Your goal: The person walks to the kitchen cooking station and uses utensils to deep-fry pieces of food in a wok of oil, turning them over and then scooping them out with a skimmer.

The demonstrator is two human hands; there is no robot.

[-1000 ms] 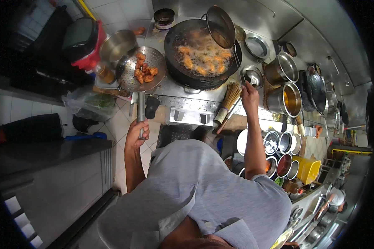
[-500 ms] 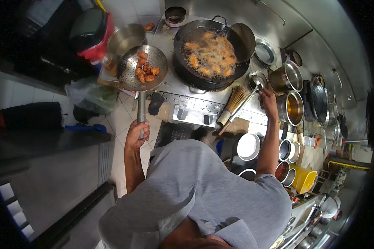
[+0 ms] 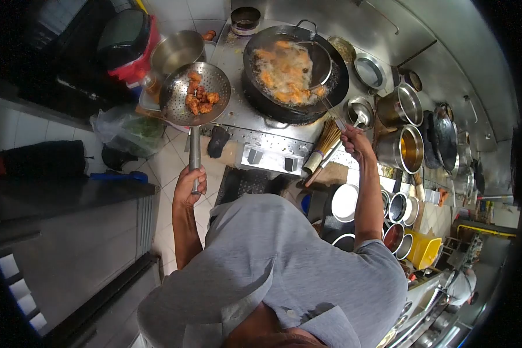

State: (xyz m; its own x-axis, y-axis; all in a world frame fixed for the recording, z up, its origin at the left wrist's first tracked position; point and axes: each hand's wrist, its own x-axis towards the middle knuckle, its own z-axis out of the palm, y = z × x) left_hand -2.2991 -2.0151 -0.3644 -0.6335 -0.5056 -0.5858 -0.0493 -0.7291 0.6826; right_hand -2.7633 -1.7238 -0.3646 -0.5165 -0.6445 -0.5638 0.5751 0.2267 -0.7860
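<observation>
My left hand (image 3: 190,184) is closed round the metal handle of a perforated skimmer (image 3: 177,95), held level left of the wok. Dark browned fried pieces (image 3: 199,104) lie in its bowl. My right hand (image 3: 354,141) grips the thin handle of a wire strainer (image 3: 322,65), whose round bowl dips into the right side of the black wok (image 3: 340,87). Orange pieces (image 3: 265,55) fry in foaming oil there, several beside the strainer's rim. What lies inside the strainer is hard to make out.
Left of the wok, a steel pot (image 3: 174,51) stands behind the skimmer. Right of it are a ladle in a bowl (image 3: 358,111), a straw brush (image 3: 321,149), a pot of orange liquid (image 3: 410,152) and another steel pot (image 3: 395,105). Stove knobs (image 3: 271,159) line the front edge.
The strainer has come down from the wok's right rim into the oil, and my right hand has moved left. The skimmer in my left hand has shifted slightly left.
</observation>
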